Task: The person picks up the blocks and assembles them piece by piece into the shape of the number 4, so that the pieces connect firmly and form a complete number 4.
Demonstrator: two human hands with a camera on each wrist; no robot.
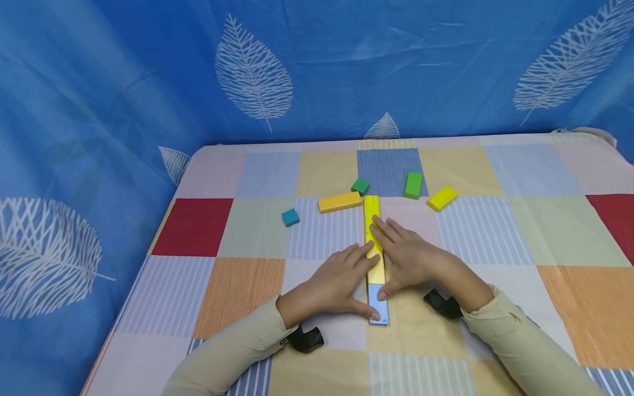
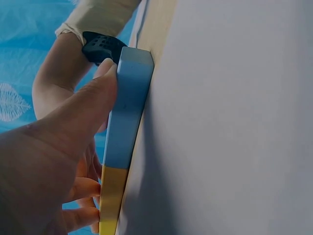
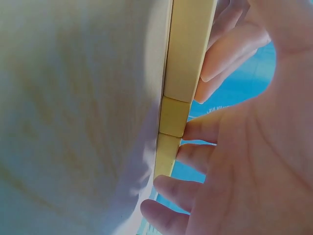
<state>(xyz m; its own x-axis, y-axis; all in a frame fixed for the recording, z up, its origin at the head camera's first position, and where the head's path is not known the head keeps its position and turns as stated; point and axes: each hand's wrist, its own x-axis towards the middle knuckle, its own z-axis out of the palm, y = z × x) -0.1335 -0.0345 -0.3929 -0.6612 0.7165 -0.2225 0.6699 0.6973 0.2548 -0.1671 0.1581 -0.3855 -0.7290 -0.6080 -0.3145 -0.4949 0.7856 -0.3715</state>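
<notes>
A straight row of blocks lies end to end on the cloth. Its near end is a light blue block (image 1: 375,291), followed by a pale yellow block (image 1: 377,275) and brighter yellow block (image 1: 371,206) at the far end. My left hand (image 1: 339,280) rests along the row's left side, its thumb on the light blue block and fingertips on the yellow part. From the right, my right hand (image 1: 413,258) touches the row with extended fingers, thumb at the light blue block. The right wrist view shows seams around a short yellow block (image 3: 174,116); fingers hide part of the row.
Loose blocks lie beyond the hands: teal (image 1: 290,217), orange-yellow (image 1: 339,202), dark green (image 1: 360,186), light green (image 1: 413,185) and yellow (image 1: 442,198). The orange-yellow one is close to the row's far end. A patchwork cloth (image 1: 252,291) covers the table; a blue curtain (image 1: 327,71) hangs behind.
</notes>
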